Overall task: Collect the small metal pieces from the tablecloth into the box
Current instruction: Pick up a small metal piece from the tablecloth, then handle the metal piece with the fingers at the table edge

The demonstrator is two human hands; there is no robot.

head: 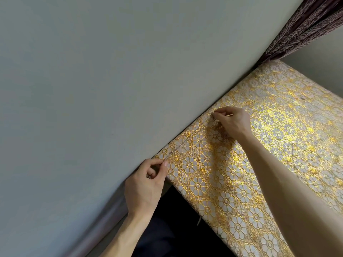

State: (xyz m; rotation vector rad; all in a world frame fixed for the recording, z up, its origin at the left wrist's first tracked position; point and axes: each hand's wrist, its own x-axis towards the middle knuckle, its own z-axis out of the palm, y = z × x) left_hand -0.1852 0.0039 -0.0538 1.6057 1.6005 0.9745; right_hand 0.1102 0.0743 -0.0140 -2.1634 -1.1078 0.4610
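A gold and white flowered tablecloth (246, 182) covers a table that stands against a grey wall. My left hand (146, 184) is at the cloth's near corner by the wall, thumb and forefinger pinched on the end of a thin metal chain (175, 150) lying along the wall edge. My right hand (232, 121) is farther along that edge, its fingertips pinching a small metal piece (215, 116) just above the cloth. Another small metal piece (303, 98) lies on the cloth to the far right. No box is in view.
The grey wall (111, 80) fills the left and top of the view. A dark patterned curtain (306, 26) hangs at the top right. Below the table's near edge is a dark gap (176, 229).
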